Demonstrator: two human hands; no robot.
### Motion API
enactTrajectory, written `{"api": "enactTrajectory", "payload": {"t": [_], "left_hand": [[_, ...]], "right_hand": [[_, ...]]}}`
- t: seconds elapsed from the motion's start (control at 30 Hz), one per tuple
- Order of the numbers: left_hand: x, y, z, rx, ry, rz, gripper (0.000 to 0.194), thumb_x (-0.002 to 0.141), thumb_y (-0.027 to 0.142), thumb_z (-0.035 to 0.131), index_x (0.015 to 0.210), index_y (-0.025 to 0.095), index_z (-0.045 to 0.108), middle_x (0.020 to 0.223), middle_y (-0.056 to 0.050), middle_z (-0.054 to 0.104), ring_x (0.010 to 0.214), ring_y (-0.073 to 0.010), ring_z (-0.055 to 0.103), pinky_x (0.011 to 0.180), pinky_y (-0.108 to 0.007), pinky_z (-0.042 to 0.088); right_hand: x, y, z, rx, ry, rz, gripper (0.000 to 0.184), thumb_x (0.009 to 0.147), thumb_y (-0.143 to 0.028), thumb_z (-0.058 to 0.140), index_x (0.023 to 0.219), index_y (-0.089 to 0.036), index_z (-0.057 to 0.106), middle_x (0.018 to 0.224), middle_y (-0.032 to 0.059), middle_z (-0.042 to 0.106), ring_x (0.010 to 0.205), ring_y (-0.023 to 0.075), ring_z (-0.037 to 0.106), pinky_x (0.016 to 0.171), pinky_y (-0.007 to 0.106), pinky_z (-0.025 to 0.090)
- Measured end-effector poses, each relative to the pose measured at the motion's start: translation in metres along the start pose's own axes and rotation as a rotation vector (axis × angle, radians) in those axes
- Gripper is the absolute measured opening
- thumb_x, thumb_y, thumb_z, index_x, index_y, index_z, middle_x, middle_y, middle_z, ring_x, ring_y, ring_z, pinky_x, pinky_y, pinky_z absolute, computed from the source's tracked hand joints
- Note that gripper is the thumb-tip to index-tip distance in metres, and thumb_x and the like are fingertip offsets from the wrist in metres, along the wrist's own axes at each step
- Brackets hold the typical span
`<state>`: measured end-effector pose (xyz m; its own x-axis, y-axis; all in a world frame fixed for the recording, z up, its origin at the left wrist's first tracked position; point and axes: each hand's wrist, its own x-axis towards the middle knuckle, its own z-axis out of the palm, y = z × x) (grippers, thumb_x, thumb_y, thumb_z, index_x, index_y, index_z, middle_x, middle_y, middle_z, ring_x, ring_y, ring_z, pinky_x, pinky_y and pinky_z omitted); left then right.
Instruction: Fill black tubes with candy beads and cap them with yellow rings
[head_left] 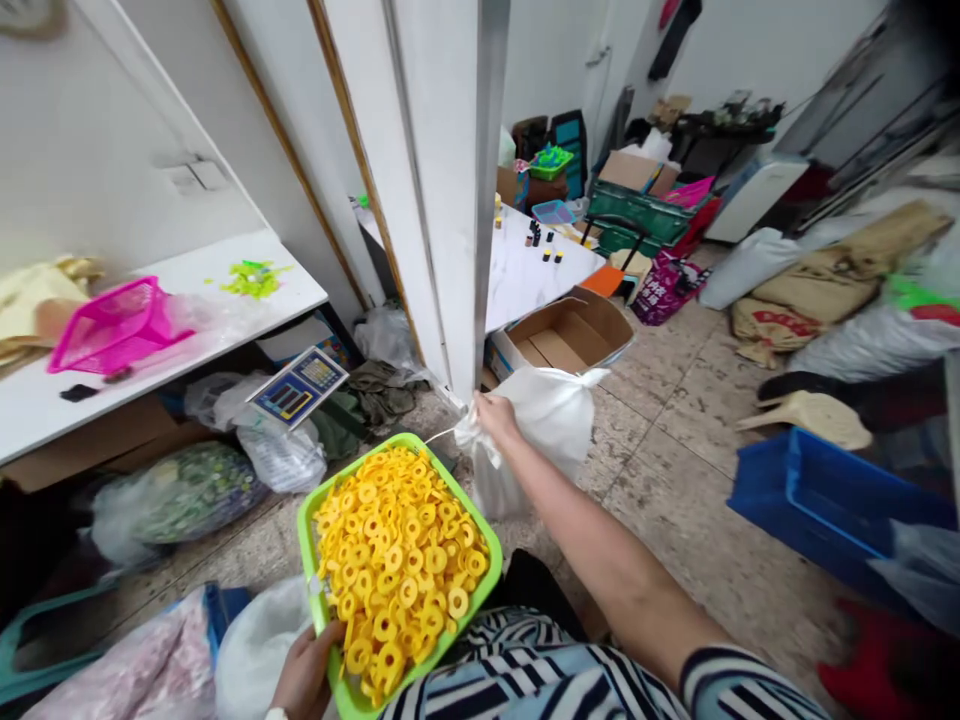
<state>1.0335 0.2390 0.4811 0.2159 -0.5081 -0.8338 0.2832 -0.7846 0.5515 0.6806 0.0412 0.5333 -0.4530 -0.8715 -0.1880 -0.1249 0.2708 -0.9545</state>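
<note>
A lime-green basket (400, 440) heaped with yellow ring-shaped plastic pieces (397, 560) rests tilted near my body. My left hand (307, 670) grips its lower left rim, with the fingers partly hidden by the basket. My right hand (495, 418) is closed around the gathered neck of a white sack (559, 420), which stands on the floor just beyond the basket. A thin white string trails from the sack's neck toward the basket's upper edge.
At left, a white table (300, 280) holds a pink basket (112, 325). Below stands a digital scale (298, 388) beside stuffed plastic bags. Ahead are a white pillar (450, 200) and an open cardboard box (562, 335). A blue bin (832, 500) stands at right.
</note>
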Motion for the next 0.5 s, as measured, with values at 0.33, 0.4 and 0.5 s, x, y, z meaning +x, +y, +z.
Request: {"api": "enactTrajectory", "payload": {"t": [0.33,0.4,0.5], "left_hand": [[-0.021,0.053,0.071,0.103,-0.174,0.063,0.03,0.058,0.006,0.069,0.085,0.016,0.06,0.068,-0.003,0.072,0.072,-0.0249,0.072,0.058,-0.026,0.056],[-0.024,0.066,0.095,0.16,-0.232,0.085,0.027,0.058,0.011,0.069,0.084,0.015,0.062,0.067,-0.004,0.072,0.071,-0.0251,0.071,0.058,-0.027,0.055],[-0.026,0.081,0.141,0.249,-0.322,0.138,0.027,0.058,0.019,0.07,0.083,0.014,0.062,0.066,-0.005,0.071,0.065,-0.0247,0.07,0.057,-0.029,0.055]], "right_hand": [[-0.005,-0.034,-0.057,0.287,-0.293,-0.224,0.043,0.081,-0.049,0.067,0.11,-0.018,0.072,0.112,0.0079,0.07,0.098,0.0206,0.068,0.093,0.038,0.053],[-0.01,-0.015,-0.096,0.358,-0.19,-0.122,0.046,0.08,-0.053,0.068,0.109,-0.017,0.071,0.113,0.0107,0.07,0.102,0.0227,0.067,0.098,0.041,0.05],[-0.028,0.025,-0.149,0.393,-0.096,0.127,0.053,0.08,-0.058,0.066,0.115,-0.019,0.068,0.122,0.0126,0.066,0.109,0.0252,0.064,0.101,0.044,0.047]]}}
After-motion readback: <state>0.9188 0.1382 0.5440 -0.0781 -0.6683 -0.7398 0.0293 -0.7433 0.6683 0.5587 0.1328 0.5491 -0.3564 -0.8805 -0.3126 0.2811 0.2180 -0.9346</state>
